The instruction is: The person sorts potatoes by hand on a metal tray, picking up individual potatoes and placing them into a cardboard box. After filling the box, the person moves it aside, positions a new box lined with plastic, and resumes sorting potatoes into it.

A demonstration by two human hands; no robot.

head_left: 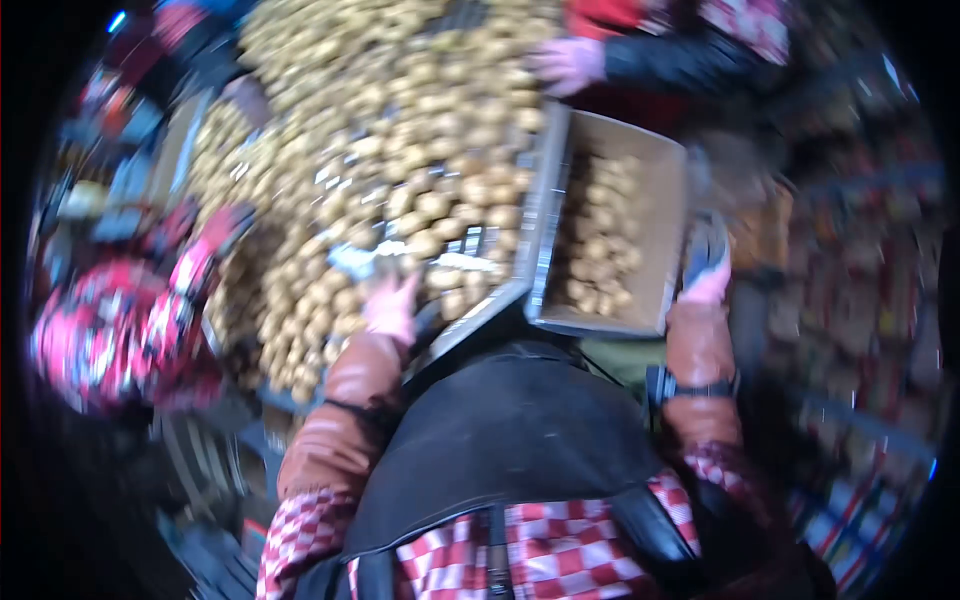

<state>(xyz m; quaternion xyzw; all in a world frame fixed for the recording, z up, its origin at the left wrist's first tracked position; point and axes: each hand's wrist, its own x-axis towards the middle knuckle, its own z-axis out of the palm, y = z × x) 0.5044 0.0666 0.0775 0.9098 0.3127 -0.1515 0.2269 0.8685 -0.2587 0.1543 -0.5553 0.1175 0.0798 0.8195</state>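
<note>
My left hand (392, 308), in a pink glove, reaches over the near edge of a broad sorting table piled with round yellow-brown potatoes (430, 205). Its fingers look spread, with potatoes close around them and bright glints just ahead. My right hand (708, 285), gloved in pink with a grey-blue part toward the fingers, is at the outer right side of a cardboard box (657, 190); motion smears its fingers. Inside the box lie many potatoes (603, 235). The box stands against the table's metal edge (540, 210).
Across the table, a co-worker's gloved hand (570, 65) rests near the potatoes by the box. At left, a person in a pink patterned garment (125, 335) reaches onto the pile; another person's hand (248, 100) is farther back. A brown carton (765, 225) stands right of the box.
</note>
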